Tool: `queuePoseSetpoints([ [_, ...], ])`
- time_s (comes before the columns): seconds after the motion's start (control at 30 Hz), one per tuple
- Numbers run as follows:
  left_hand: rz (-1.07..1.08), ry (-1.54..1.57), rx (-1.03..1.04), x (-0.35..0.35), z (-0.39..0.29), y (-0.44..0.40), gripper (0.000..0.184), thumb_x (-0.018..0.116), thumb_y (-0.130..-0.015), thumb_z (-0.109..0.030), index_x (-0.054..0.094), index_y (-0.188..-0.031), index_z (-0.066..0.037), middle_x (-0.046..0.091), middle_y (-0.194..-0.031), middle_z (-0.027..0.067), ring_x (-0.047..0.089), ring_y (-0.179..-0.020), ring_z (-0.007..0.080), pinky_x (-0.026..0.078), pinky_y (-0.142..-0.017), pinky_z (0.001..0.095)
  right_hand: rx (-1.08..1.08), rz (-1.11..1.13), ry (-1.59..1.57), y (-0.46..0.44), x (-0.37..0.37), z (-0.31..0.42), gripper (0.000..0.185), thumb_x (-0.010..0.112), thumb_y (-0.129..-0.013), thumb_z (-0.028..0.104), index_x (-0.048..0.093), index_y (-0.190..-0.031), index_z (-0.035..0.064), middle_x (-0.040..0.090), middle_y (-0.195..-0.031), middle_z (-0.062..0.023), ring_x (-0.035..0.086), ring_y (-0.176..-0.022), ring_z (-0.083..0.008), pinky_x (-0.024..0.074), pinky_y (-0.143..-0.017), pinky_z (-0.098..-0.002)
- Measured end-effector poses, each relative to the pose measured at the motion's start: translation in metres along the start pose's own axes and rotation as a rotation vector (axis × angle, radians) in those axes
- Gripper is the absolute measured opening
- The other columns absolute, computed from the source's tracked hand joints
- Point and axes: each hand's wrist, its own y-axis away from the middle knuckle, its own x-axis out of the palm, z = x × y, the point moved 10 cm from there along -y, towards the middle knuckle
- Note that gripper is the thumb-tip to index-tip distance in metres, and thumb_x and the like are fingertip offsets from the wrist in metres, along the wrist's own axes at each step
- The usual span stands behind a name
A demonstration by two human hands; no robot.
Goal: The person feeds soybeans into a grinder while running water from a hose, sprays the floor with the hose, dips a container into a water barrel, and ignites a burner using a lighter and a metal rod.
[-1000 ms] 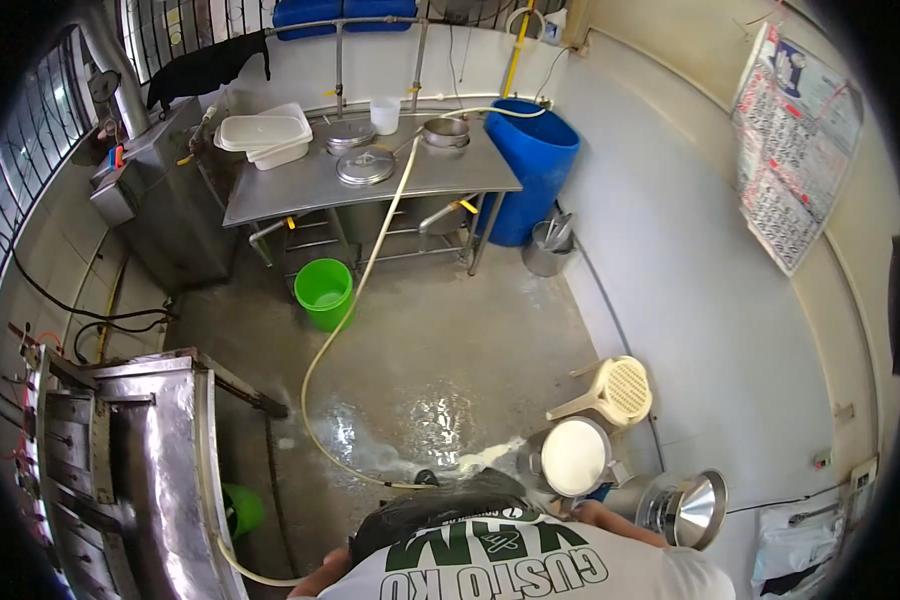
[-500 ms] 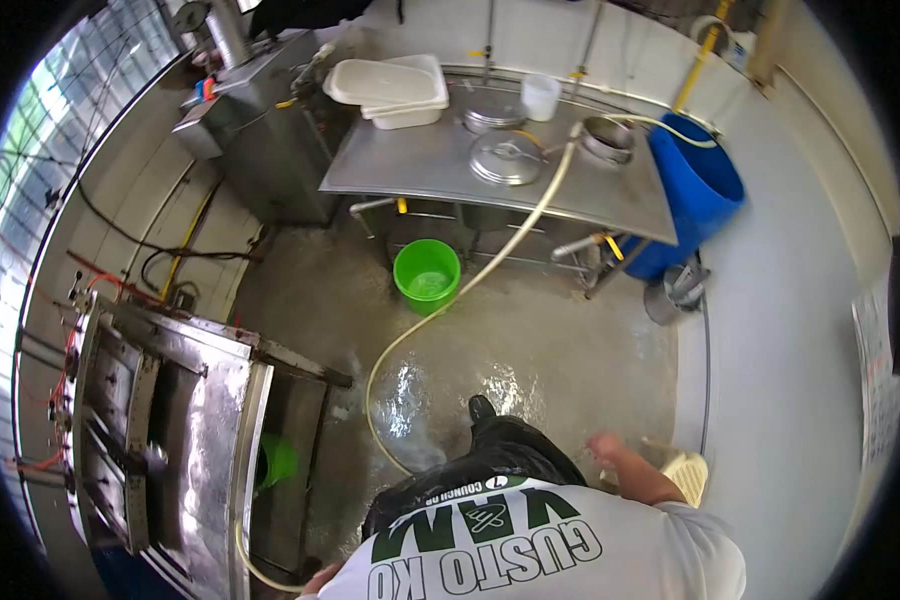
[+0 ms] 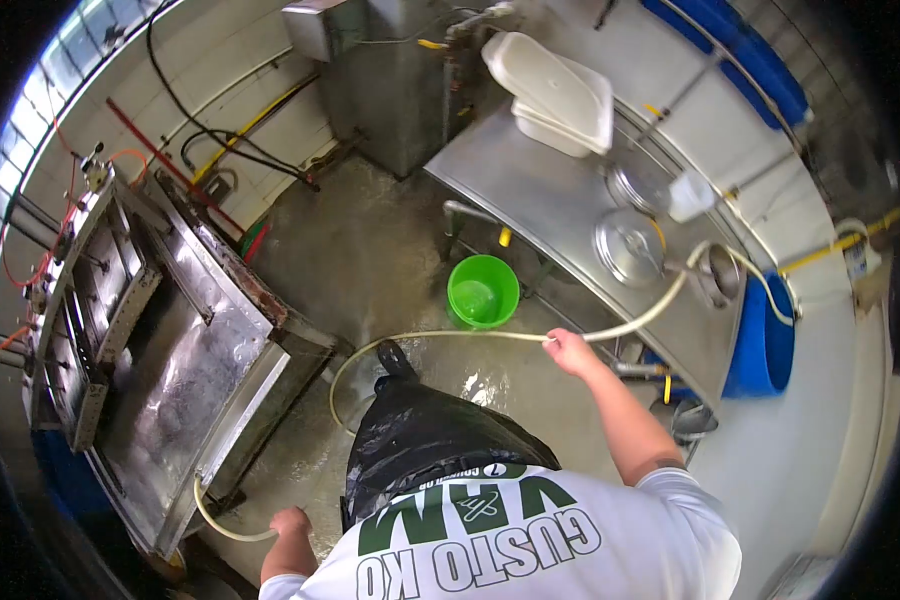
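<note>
A pale, cream-coloured hose (image 3: 440, 334) runs from the metal worktable across the wet floor and loops by my feet. My right hand (image 3: 570, 353) is closed around it, beside the green bucket (image 3: 511, 293), which has some liquid inside. At lower left, my left hand (image 3: 292, 521) is closed on another stretch of the same hose. From there the hose curves toward the edge of a steel machine (image 3: 185, 385). The hose's stretch behind my body is hidden. I wear a dark, wet-looking apron (image 3: 410, 435).
The metal worktable (image 3: 510, 185) carries white plastic tubs (image 3: 560, 125), round metal lids (image 3: 628, 246), a pot (image 3: 715, 280) and a white container (image 3: 690, 196). A blue barrel (image 3: 765, 345) stands at its right end. A steel cabinet (image 3: 395, 95) stands at the back.
My right hand has moved forward from my side and taken hold of the hose. My left hand has come further into view. The view has turned left, and I stand nearer the machine.
</note>
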Motion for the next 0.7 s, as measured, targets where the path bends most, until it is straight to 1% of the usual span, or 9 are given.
queuePoseSetpoints([
  [0.07, -0.040, 0.080, -0.013, -0.011, -0.009, -0.019, 0.037, 0.069, -0.090, -0.032, 0.077, -0.122, -0.013, 0.072, -0.131, 0.0124, 0.068, -0.121, 0.0337, 0.052, -0.100, 0.0484, -0.076, 0.093, 0.101, -0.037, 0.018, 0.051, 0.045, 0.064, -0.098, 0.040, 0.065, -0.131, 0.0084, 0.073, -0.115, -0.0227, 0.070, -0.107, -0.0413, 0.0555, -0.094, -0.0488],
  [0.13, 0.007, 0.154, 0.299, -0.011, -0.033, -0.030, 0.035, 0.071, -0.089, -0.031, 0.078, -0.116, -0.011, 0.075, -0.120, 0.0175, 0.071, -0.115, 0.0350, 0.055, -0.096, 0.0448, -0.140, 0.224, 0.162, -0.068, 0.043, 0.090, 0.045, 0.065, -0.099, 0.040, 0.065, -0.131, 0.0089, 0.073, -0.114, -0.0228, 0.070, -0.106, -0.0409, 0.0558, -0.094, -0.0493],
  [0.27, 0.409, 0.371, 0.352, -0.005, -0.075, -0.096, 0.046, 0.069, -0.093, -0.030, 0.069, -0.133, -0.008, 0.067, -0.140, 0.0091, 0.064, -0.127, 0.0381, 0.051, -0.104, 0.0536, -0.155, 0.397, 0.309, -0.116, 0.064, 0.150, 0.044, 0.062, -0.099, 0.038, 0.066, -0.129, 0.0066, 0.070, -0.122, -0.0250, 0.067, -0.112, -0.0420, 0.0536, -0.099, -0.0483],
  [0.33, 0.364, 0.261, 0.336, -0.133, -0.110, -0.047, 0.042, 0.068, -0.094, -0.029, 0.070, -0.129, -0.005, 0.071, -0.134, 0.0106, 0.068, -0.120, 0.0364, 0.054, -0.100, 0.0506, -0.276, 0.452, 0.303, -0.146, 0.063, 0.193, 0.042, 0.061, -0.099, 0.038, 0.068, -0.127, 0.0068, 0.071, -0.120, -0.0246, 0.068, -0.111, -0.0424, 0.0539, -0.098, -0.0486],
  [0.4, 0.470, 0.492, 0.753, -0.189, -0.136, -0.050, 0.034, 0.064, -0.098, -0.030, 0.074, -0.114, -0.002, 0.077, -0.116, 0.0133, 0.075, -0.099, 0.0342, 0.060, -0.087, 0.0433, -0.297, 0.410, 0.203, -0.183, 0.047, 0.238, 0.039, 0.061, -0.099, 0.036, 0.070, -0.123, 0.0072, 0.072, -0.116, -0.0231, 0.068, -0.110, -0.0419, 0.0542, -0.097, -0.0489],
  [0.47, 0.272, 0.540, 0.975, -0.292, -0.157, -0.046, 0.033, 0.060, -0.101, -0.030, 0.074, -0.105, 0.000, 0.077, -0.099, 0.0121, 0.074, -0.079, 0.0280, 0.060, -0.073, 0.0384, -0.337, 0.303, 0.191, -0.220, 0.015, 0.300, 0.034, 0.060, -0.099, 0.034, 0.072, -0.118, 0.0074, 0.073, -0.113, -0.0216, 0.069, -0.107, -0.0411, 0.0547, -0.095, -0.0490],
  [0.57, 0.287, 0.947, 0.662, -0.490, -0.145, 0.045, 0.031, 0.062, -0.101, -0.029, 0.073, -0.107, -0.001, 0.075, -0.090, 0.0100, 0.070, -0.069, 0.0216, 0.058, -0.065, 0.0360, -0.483, 0.231, 0.145, -0.278, -0.013, 0.399, 0.031, 0.061, -0.099, 0.031, 0.073, -0.114, 0.0056, 0.074, -0.109, -0.0206, 0.071, -0.104, -0.0386, 0.0556, -0.092, -0.0466],
  [0.67, 0.047, 1.255, 0.710, -0.587, -0.143, 0.049, 0.030, 0.063, -0.102, -0.027, 0.072, -0.106, 0.001, 0.075, -0.090, 0.0095, 0.069, -0.074, 0.0138, 0.056, -0.065, 0.0300, -0.607, 0.231, 0.096, -0.341, -0.030, 0.502, 0.032, 0.062, -0.099, 0.031, 0.073, -0.114, 0.0055, 0.074, -0.109, -0.0205, 0.071, -0.104, -0.0383, 0.0559, -0.092, -0.0460],
  [0.7, -0.060, 1.415, 0.715, -0.600, -0.146, 0.032, 0.033, 0.064, -0.100, -0.030, 0.072, -0.110, 0.001, 0.075, -0.093, 0.0115, 0.071, -0.076, 0.0232, 0.057, -0.071, 0.0350, -0.659, 0.239, 0.067, -0.362, -0.035, 0.540, 0.032, 0.062, -0.099, 0.031, 0.073, -0.114, 0.0055, 0.074, -0.110, -0.0207, 0.071, -0.105, -0.0382, 0.0561, -0.092, -0.0460],
])
